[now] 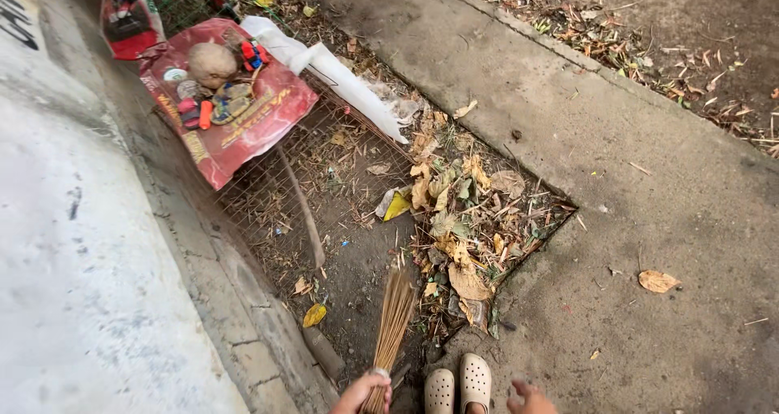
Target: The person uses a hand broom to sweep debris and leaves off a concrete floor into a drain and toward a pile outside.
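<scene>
Head view looks straight down: my left hand (363,393) has its fingers clenched round the bound neck of a stick broom (393,323), low at the frame's edge, with the bristles fanning up and away from me onto a strip of bare dirt (357,268). Just beyond the bristle tips sits a heap of dry leaves (462,219), packed into the corner where the dirt meets the concrete slab (649,187). My right hand (531,398) hangs free beside my pale clogs (459,388); only part of it shows, and the fingers seem loosely curled round nothing, though I cannot be sure.

Further out, wire mesh (276,187) lies flat over the ground, a thin stick (304,207) across it, and a red sack (235,118) spread with small objects rests on its far end, a white cloth (341,77) alongside.

Risk, as I judge it: the bristles could snag in the mesh and splay or snap, and a hard stroke could scatter the light leaves back over the concrete instead of gathering them.
</scene>
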